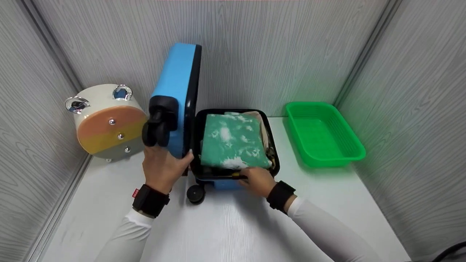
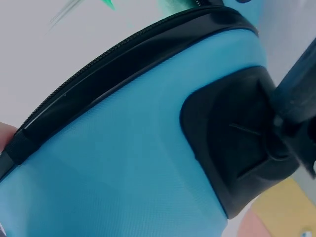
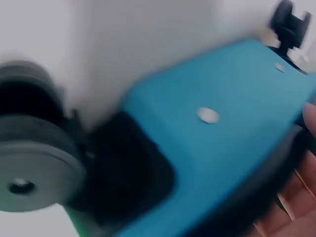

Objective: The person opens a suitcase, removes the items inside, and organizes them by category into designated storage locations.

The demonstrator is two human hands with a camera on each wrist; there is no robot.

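Observation:
A small blue suitcase (image 1: pixel 226 185) lies unzipped, its lid (image 1: pixel 174 72) standing upright on the left. My left hand (image 1: pixel 160 169) grips the near edge of the lid below a black wheel, with the thumb on the black zipper rim (image 2: pixel 98 89). In the base lies a folded green-and-white tie-dye cloth (image 1: pixel 233 142), with a beige cloth (image 1: pixel 265 127) partly showing beneath it. My right hand (image 1: pixel 259 182) holds the near rim of the base, fingers over the edge by the green cloth. In the right wrist view, fingers (image 3: pixel 298 195) curl at the blurred rim.
On the left stands a white drawer box (image 1: pixel 113 120) with orange, yellow and grey drawer fronts and silver ring handles. A green plastic basket (image 1: pixel 302 145) sits to the right. Grey wood-grain walls (image 1: pixel 240 47) enclose the white table (image 1: pixel 218 233) at the back and sides.

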